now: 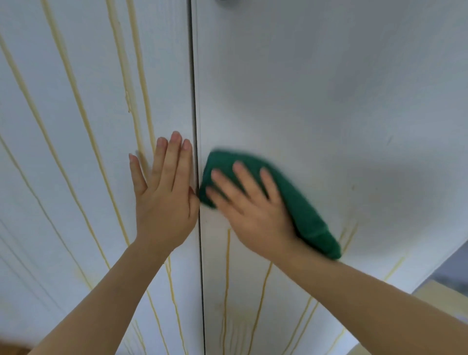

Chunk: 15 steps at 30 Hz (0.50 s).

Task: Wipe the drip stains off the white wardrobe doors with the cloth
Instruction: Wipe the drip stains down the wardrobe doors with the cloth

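Two white wardrobe doors fill the view, split by a dark vertical gap. The left door [76, 126] carries several long yellow drip stains [83, 119] from top to bottom. The right door [329, 101] looks clean in its upper part, with yellow drips [228, 266] only below my hands. My left hand [164, 200] lies flat with straight fingers on the left door beside the gap. My right hand [250, 210] presses a folded green cloth [304, 210] flat against the right door, fingers spread; the cloth is motion-blurred.
A dark door knob [226, 2] shows at the very top edge on the right door. At the lower right, past the wardrobe's side edge, a beige surface [440, 294] and a grey floor area are visible.
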Motion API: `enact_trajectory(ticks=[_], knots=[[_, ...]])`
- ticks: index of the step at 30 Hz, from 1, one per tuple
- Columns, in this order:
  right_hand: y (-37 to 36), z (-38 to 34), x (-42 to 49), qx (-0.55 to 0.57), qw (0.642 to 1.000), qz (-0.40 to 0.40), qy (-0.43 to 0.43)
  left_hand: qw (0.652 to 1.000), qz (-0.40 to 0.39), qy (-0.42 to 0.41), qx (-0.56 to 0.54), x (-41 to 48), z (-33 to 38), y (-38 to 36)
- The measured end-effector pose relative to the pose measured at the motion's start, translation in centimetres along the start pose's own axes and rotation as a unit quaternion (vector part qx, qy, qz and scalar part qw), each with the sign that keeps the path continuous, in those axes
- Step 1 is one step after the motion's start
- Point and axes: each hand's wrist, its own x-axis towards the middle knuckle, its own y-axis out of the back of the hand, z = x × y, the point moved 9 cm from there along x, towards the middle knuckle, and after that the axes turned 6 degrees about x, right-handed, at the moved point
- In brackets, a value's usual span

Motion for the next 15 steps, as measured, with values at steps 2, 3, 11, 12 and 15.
enact_trajectory(ticks=[2,3,11,12,15], knots=[[-2.2,-3.0,-4.1,0.020,0.992,-0.089,0.082,1.000,0.000,-0.008,0.016,0.0,-0.1,0.0],[-2.8,-3.6,-5.2,0.027,0.986,-0.119,0.109,1.000,0.002,-0.014,0.024,-0.1,-0.1,0.0],[5.3,8.2,0.5,-0.035,0.998,0.046,-0.016,0.999,0.037,0.017,0.002,0.2,0.4,1.4],[6.2,9.8,-0.2,-0.056,0.996,0.056,-0.036,0.999,0.048,0.021,-0.011,0.3,0.8,1.7],[8.6,14.4,-4.9,-0.110,0.987,0.066,-0.101,0.996,0.066,0.016,-0.054,0.8,2.2,2.6]])
